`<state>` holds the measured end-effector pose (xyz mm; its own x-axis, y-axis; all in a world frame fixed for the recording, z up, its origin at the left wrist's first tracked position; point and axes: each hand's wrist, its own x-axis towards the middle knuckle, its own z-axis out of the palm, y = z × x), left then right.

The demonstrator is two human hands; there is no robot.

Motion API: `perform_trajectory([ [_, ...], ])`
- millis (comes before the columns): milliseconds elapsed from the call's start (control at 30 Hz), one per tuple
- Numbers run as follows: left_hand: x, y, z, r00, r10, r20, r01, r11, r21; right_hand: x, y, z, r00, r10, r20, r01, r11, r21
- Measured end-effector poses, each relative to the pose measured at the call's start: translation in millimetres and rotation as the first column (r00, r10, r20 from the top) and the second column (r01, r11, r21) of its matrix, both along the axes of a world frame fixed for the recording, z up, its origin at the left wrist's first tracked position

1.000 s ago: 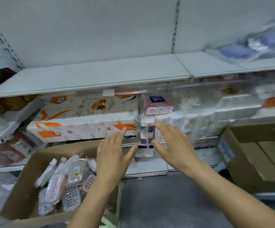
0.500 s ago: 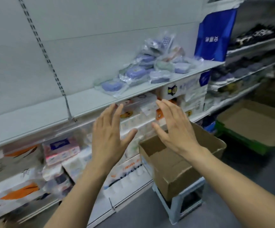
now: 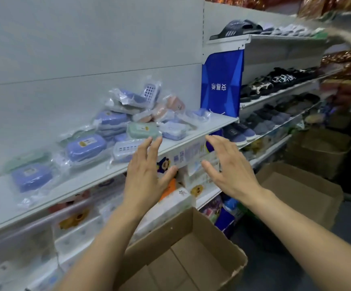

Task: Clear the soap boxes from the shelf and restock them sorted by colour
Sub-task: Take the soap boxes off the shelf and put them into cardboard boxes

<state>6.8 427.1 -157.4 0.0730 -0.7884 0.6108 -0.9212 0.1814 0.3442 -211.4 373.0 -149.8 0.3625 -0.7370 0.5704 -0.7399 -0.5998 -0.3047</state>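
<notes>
Shop aisle lined with pale grey metal shelving; both hands have just swung away from the lower tissue shelves and now hang raised before the soap-box shelf, which has come into full view; the left hand (image 3: 147,177) is spread with straight fingers and grips nothing; the right hand (image 3: 229,171) is likewise spread and empty, held apart from the left; neither touches anything yet. Just beyond the fingertips sits the grey shelf board (image 3: 202,131) carrying the heap of plastic-wrapped soap boxes (image 3: 128,120): mostly lilac-blue, one mint green box (image 3: 143,130), a couple of peach-pink ones (image 3: 170,106), all jumbled rather than sorted; so clearing appears not yet finished, and the likely next step is scooping this pile. Directly below the arms stands an open brown cardboard carton (image 3: 191,259), seemingly empty; a blue paper bag (image 3: 221,82) stands at the shelf's right end; dark slippers (image 3: 275,80) fill the neighbouring racks; slippery loose wrappers may slide off the front edge.
</notes>
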Motion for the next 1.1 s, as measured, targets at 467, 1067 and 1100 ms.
perform_trajectory([
  [467,-112.6,-270.7,-7.5,0.982,0.177,-0.070,-0.171,0.981,0.087,-112.2,-319.9,-1.6,0.983,0.163,-0.082,-0.154,0.982,0.109],
  [1067,-102.2,-474.9,-13.2,0.786,0.565,0.251,-0.613,0.657,0.439,-32.3,-562.4,-8.5,0.904,0.407,-0.129,-0.347,0.877,0.332],
  [1100,-96.6,-482.4,-17.0,0.780,0.569,0.260,-0.618,0.638,0.458,-20.2,-572.9,-9.0,0.904,0.406,-0.136,-0.341,0.875,0.345],
])
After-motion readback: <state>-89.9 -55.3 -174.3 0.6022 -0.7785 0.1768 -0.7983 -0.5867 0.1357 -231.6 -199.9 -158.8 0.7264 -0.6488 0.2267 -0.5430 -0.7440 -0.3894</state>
